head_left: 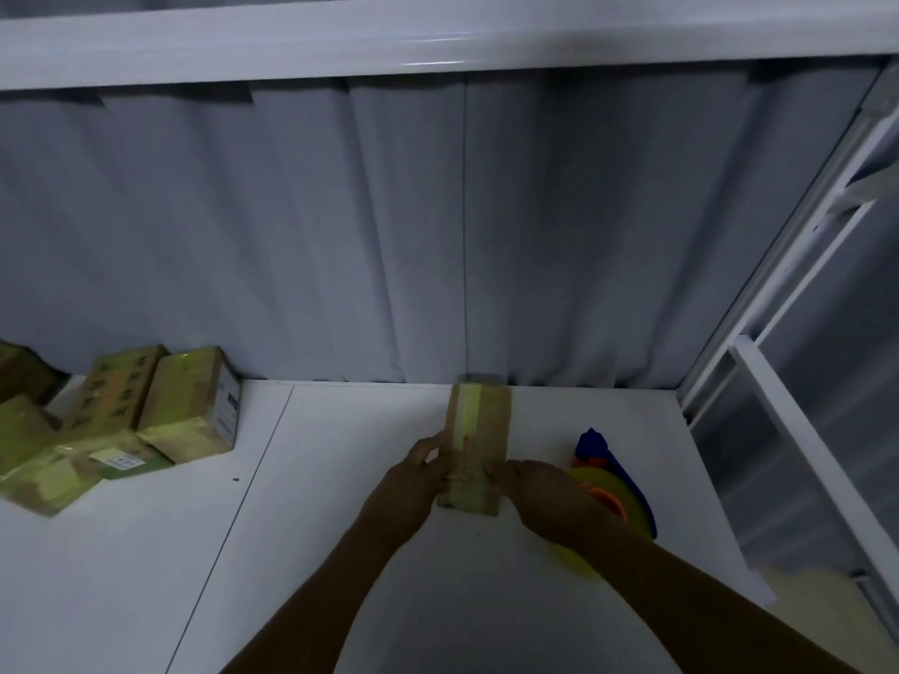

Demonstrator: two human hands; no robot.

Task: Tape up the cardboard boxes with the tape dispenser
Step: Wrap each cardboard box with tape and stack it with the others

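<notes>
Where the fingers lie: left fingers curl over the near left edge of the cardboard box, gripping it; right fingers touch the near right edge, but whether they wrap round it cannot be told, since the back of the hand covers them
Left hand: just left of the box, knuckles up; bare forearm runs down to the bottom edge
Right hand: just right of the box; partly covers the tape dispenser
Cardboard box: flat on the white table between both hands; long side points away from the person; far end near the wall; a pale strip of tape runs along its top
Tape dispenser: on the table just right of the box; yellow roll, orange hub, blue handle; neither hand holds it
Taped boxes: piled at the table's far left, well apart from the hands
Wall: grey, ribbed; behind the table
Window frame: white; at the right
</notes>
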